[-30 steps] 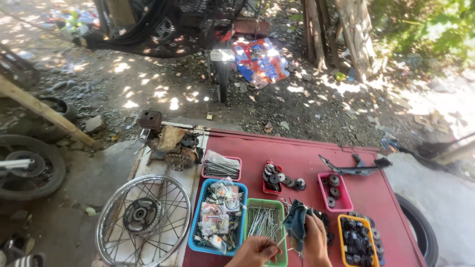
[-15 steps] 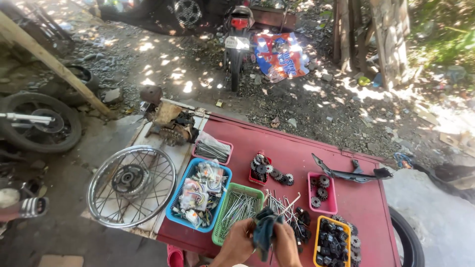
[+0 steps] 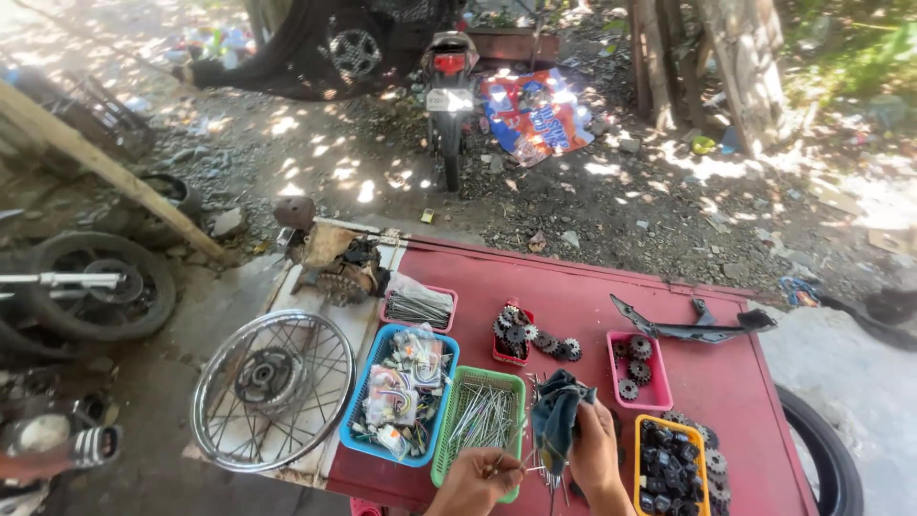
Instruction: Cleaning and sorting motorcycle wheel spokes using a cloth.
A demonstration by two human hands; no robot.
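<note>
Thin metal spokes lie lengthwise in the green tray on the red tabletop, just ahead of the left hand, whose fingers pinch one spoke. Rightward, the right hand grips a dark blue rag; beyond stands a yellow tray of sprockets.

On the red tabletop, the right hand grips a dark blue rag just right of the green basket of metal spokes. The left hand pinches a thin spoke at that basket's near edge. A blue basket sits left of it.
</note>
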